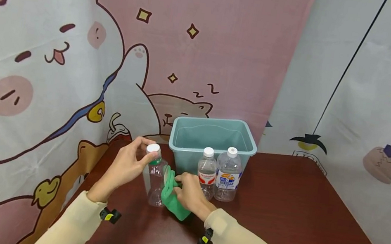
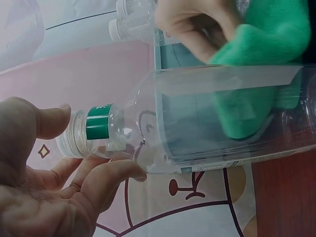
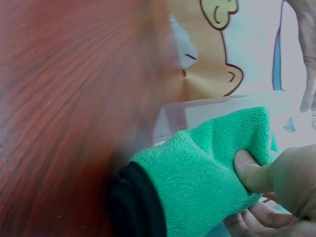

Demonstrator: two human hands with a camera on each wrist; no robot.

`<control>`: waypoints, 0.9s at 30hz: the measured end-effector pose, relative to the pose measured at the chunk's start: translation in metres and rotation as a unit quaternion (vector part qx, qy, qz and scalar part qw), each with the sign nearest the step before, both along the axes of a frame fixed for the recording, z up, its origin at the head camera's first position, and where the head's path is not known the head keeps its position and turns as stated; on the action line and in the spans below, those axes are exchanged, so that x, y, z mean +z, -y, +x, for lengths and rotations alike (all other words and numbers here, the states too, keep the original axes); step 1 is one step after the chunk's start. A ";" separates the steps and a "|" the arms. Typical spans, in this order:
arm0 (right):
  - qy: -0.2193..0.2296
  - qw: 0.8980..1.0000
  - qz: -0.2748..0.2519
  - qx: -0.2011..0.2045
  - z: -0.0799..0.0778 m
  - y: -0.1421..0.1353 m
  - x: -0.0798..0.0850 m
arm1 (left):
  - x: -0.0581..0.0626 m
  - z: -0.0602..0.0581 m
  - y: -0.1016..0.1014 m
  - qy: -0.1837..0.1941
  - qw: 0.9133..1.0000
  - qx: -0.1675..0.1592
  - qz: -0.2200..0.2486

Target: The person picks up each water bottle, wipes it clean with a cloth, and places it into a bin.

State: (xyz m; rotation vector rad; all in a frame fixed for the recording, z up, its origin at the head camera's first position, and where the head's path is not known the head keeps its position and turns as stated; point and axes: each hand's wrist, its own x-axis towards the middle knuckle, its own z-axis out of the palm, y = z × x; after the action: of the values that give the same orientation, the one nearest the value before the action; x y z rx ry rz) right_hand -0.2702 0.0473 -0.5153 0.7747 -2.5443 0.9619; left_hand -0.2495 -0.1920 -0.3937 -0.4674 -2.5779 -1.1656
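A clear plastic bottle (image 1: pixel 154 183) with a white cap and a green neck band stands on the table at the left. My left hand (image 1: pixel 128 163) grips it by the cap, thumb on one side and fingers on the other, as the left wrist view shows close up. Against the bottle's right side lies a green cloth (image 1: pixel 174 200), bunched and hanging down. My right hand (image 1: pixel 190 194) pinches that cloth between thumb and fingers. In the right wrist view the cloth (image 3: pixel 197 168) overlaps the lower part of the bottle, and a dark edge shows at its bottom.
Two more capped clear bottles, a small one with a red label (image 1: pixel 206 177) and a larger one with a blue and white label (image 1: pixel 227 180), stand to the right. Behind them is a blue-green plastic bin (image 1: pixel 191 154) on the dark red wooden table (image 1: pixel 279 217). A printed curtain (image 1: pixel 226 59) hangs behind.
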 end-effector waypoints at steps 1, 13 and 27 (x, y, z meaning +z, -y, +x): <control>-0.003 1.000 -0.012 0.000 0.000 0.000 0.002 | 0.000 0.000 0.000 -0.001 1.000 0.001 -0.001; -0.013 0.990 -0.142 -0.006 0.006 0.005 0.033 | 0.000 -0.002 0.001 -0.007 1.000 0.001 -0.002; -0.029 0.979 -0.200 -0.003 0.007 0.024 0.057 | -0.002 -0.003 0.004 -0.007 1.000 -0.006 0.008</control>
State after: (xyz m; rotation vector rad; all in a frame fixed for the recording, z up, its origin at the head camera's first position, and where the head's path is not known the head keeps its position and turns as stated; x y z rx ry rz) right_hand -0.2627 0.0235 -0.4581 0.6616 -2.1947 1.3704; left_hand -0.2529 -0.1963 -0.3958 -0.4859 -2.5553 -1.1819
